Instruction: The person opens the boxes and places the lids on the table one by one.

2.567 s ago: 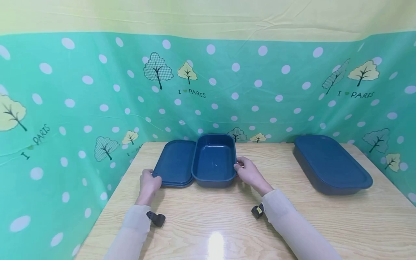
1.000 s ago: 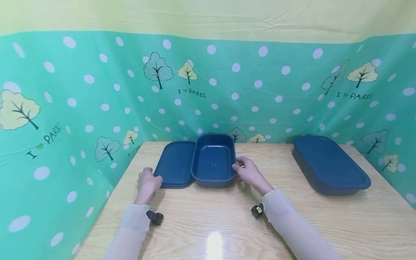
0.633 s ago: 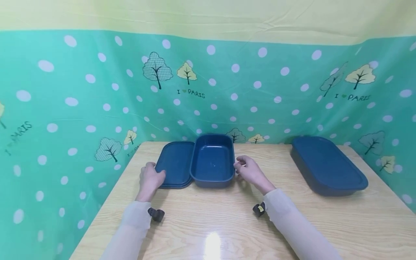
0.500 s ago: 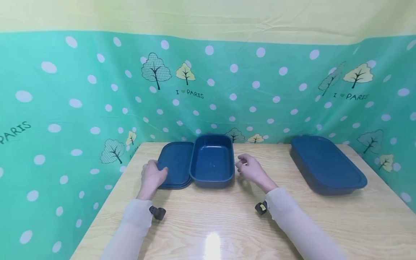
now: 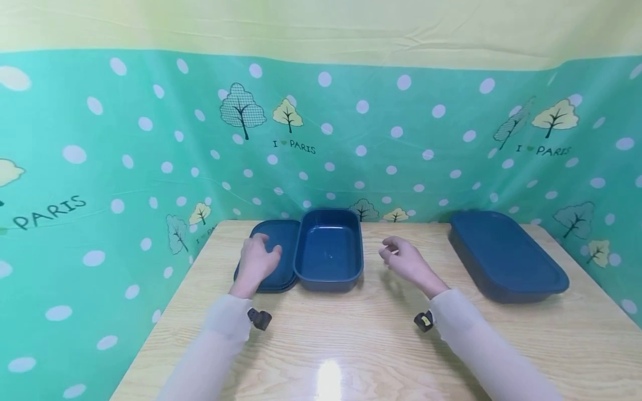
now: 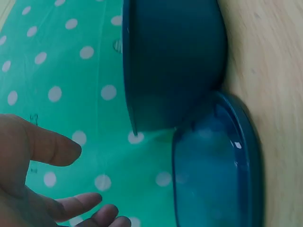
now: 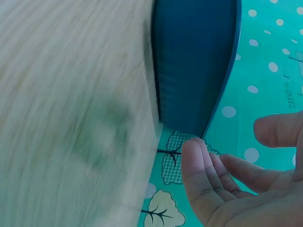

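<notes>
A dark blue open box (image 5: 330, 253) with nothing in it stands near the back of the table. Its flat blue lid (image 5: 281, 267) lies right beside it on the left. Above the lid hovers my left hand (image 5: 258, 260), thumb and fingers spread and holding nothing; it covers part of the lid in the head view. To the right of the box, my right hand (image 5: 408, 262) is raised with loosely bent fingers around no object. The right wrist view shows a gap between these fingers and the box's side wall (image 7: 196, 61).
A larger blue box with its lid on (image 5: 509, 256) sits at the right of the wooden table (image 5: 371, 351). Green dotted cloth (image 5: 401, 139) hangs behind the table and along its left side.
My right hand has let go of the box's right side and moved off to the right. My left hand has left the lid's left edge and shifted right, over the lid.
</notes>
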A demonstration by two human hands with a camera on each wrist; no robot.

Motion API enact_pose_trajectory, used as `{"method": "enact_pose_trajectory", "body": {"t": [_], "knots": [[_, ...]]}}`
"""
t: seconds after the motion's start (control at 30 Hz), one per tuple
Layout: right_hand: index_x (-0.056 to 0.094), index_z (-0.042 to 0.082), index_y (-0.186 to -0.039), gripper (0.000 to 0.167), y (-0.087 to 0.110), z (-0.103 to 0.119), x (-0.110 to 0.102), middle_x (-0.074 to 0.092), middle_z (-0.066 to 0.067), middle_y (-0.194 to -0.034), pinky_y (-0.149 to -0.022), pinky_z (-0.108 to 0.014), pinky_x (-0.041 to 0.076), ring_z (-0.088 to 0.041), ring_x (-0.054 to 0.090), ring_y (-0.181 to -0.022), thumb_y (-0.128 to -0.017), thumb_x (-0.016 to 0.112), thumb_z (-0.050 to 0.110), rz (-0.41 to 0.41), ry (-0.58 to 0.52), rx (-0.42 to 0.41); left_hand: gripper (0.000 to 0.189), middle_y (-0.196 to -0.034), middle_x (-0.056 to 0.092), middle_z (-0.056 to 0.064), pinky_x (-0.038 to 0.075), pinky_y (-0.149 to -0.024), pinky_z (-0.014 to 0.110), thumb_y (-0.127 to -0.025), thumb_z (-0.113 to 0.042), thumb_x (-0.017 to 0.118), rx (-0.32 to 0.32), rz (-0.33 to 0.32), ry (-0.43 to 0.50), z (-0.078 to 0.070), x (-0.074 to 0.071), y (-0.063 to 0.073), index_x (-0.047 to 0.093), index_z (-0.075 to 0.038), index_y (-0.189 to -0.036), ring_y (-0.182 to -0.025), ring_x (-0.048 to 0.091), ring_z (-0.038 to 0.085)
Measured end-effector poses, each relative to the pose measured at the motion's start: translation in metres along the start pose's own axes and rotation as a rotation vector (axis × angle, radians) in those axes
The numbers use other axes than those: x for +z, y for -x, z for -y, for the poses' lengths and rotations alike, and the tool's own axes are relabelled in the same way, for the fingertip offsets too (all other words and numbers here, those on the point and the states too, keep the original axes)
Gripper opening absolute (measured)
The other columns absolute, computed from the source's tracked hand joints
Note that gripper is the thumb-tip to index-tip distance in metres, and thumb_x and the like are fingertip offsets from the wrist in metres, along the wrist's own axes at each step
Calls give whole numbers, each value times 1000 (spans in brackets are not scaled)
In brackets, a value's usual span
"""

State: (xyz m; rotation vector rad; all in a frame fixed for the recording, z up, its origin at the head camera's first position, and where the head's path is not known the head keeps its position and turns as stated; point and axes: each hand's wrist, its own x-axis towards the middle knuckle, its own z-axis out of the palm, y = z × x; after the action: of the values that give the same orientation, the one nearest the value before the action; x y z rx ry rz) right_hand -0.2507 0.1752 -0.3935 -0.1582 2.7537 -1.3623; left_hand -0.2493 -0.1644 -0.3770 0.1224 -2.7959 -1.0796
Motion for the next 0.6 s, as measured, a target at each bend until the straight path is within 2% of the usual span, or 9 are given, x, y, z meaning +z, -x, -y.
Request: {"method": "enact_pose_trajectory", "body": {"t": [0.2,0.37,0.6], "knots": [[44,-2,-136,47,4,-6,-9,56,-19,-120,-78,-38,53,-28,61,-97,-98,49,25,-13,81,-5,49,-124,48,23,43,-92,50,-93,-26,55,71,-1,-11,-22,9,-1,48,5,-130,-113,48,37],[46,-1,-135,47,8,-7,-19,56,-20,-121,-81,-42,51,-31,57,-103,-98,48,27,-33,132,-18,45,-121,50,21,44,-91,48,-93,-24,56,98,-1,-9,-32,14,-1,51,4,-127,-111,48,36],[46,-5,-134,47,11,-17,-33,56,-22,-121,-80,-43,51,-34,58,-104,-98,49,26,-35,172,-33,39,-112,55,18,46,-87,45,-91,-23,58,179,-27,-13,-49,28,2,58,2,-121,-105,52,33]]}}
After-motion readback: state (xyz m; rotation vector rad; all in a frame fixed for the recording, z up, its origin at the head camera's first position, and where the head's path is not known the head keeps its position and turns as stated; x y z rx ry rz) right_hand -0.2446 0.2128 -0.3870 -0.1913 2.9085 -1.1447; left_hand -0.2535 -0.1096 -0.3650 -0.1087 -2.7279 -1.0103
